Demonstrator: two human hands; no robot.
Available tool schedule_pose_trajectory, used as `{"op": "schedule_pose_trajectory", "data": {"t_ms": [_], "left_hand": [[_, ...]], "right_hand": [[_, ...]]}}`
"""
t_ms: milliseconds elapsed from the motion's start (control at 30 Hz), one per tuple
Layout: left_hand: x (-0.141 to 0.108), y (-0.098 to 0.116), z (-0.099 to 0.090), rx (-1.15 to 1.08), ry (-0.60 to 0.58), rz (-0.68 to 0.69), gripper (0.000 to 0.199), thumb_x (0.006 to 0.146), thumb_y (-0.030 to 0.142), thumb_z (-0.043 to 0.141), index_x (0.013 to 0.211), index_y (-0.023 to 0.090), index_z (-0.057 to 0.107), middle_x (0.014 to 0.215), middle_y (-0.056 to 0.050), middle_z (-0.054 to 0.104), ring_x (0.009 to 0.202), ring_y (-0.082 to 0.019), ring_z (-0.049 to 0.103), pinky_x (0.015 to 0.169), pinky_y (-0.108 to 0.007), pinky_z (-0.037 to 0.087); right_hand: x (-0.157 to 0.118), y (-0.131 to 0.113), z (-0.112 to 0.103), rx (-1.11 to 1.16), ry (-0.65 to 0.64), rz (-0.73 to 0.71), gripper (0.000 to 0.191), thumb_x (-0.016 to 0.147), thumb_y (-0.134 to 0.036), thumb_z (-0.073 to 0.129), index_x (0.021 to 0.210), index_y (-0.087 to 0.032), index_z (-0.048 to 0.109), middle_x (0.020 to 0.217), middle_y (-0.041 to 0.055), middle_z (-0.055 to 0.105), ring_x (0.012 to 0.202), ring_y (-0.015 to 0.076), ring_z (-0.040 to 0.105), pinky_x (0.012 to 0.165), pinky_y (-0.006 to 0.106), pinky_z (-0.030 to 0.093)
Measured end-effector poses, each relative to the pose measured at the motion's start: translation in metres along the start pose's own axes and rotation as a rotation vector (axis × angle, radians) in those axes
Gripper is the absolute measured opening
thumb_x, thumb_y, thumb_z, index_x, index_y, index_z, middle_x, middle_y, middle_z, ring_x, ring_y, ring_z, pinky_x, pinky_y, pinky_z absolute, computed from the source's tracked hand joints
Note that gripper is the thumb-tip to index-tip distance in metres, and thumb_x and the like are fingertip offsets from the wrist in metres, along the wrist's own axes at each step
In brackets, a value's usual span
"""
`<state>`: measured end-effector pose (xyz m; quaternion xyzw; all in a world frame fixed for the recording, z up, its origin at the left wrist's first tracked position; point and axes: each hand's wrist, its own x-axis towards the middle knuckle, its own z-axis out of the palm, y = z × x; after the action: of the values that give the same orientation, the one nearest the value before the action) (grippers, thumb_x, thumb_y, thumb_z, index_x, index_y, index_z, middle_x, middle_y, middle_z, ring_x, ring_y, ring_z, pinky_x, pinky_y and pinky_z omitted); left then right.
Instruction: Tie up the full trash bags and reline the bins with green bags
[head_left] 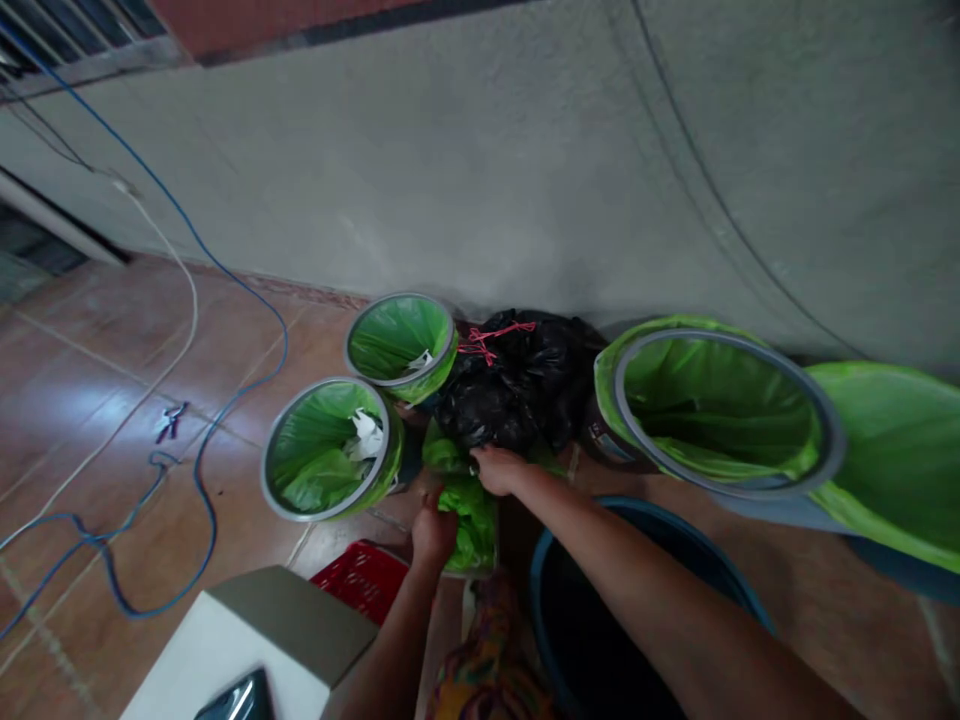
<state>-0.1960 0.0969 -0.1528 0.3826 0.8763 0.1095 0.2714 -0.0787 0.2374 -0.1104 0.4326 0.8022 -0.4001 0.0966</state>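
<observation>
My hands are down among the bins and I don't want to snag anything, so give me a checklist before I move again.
1. Left hand and right hand both at the green plastic between them: ok.
2. Each hand's grip on it firm: cannot tell, the fingers are too unclear.
3. Front left bin free of scraps: not ok, white paper inside.
4. Red string on the black bags knotted tight: cannot tell.
5. Floor at left free of cable: not ok, the blue cable lies loose there.
</observation>
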Motion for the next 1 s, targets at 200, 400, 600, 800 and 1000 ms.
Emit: {"op": "schedule_pose_trajectory", "data": {"t_ms": [200,400,600,800,1000], "left_hand": [[0.015,-0.004,0.021,0.157,-0.095,0.107,0.053,0.081,0.018,0.058,0.134,0.024,0.053,0.132,-0.012,0.059,0.106,-0.021,0.065,0.09,-0.028,0.048],[0.026,0.008,0.0,0.162,-0.112,0.052,0.029,0.088,0.022,0.049,0.106,0.02,0.071,0.103,-0.013,0.072,0.101,-0.023,0.066,0.087,-0.03,0.047],[0.002,0.021,-0.044,0.005,-0.08,0.158,0.021,0.086,0.023,0.051,0.089,0.022,0.072,0.088,-0.005,0.073,0.086,-0.017,0.066,0.077,-0.024,0.045],[-0.032,0.017,-0.024,-0.146,0.237,-0.034,0.059,0.079,0.039,0.064,0.132,0.021,0.047,0.128,-0.014,0.056,0.101,-0.023,0.064,0.083,-0.031,0.049],[-0.021,0.014,0.024,-0.023,0.122,-0.25,0.077,0.079,0.044,0.06,0.143,0.012,0.03,0.129,-0.023,0.054,0.118,-0.031,0.057,0.091,-0.037,0.047]], "right_hand": [[0.024,0.072,0.007,-0.004,0.135,0.24,0.053,0.076,-0.008,0.056,0.129,-0.009,0.054,0.132,0.0242,0.055,0.121,0.0345,0.053,0.099,0.05,0.04],[0.006,0.059,0.014,-0.073,0.134,0.239,0.034,0.065,-0.004,0.062,0.097,-0.012,0.069,0.111,0.0206,0.065,0.104,0.0348,0.062,0.087,0.048,0.048],[-0.023,-0.013,0.034,-0.103,0.123,-0.16,0.049,0.065,-0.015,0.07,0.114,-0.02,0.064,0.117,0.0131,0.065,0.112,0.0293,0.058,0.092,0.041,0.046],[-0.019,-0.017,0.045,0.119,0.156,0.055,0.029,0.085,-0.014,0.04,0.086,-0.016,0.07,0.092,0.0102,0.072,0.092,0.0196,0.066,0.082,0.029,0.048],[-0.025,-0.01,0.036,0.824,0.098,0.16,0.028,0.078,-0.018,0.041,0.09,-0.016,0.066,0.069,0.0012,0.067,0.057,0.0115,0.06,0.056,0.022,0.049]]}}
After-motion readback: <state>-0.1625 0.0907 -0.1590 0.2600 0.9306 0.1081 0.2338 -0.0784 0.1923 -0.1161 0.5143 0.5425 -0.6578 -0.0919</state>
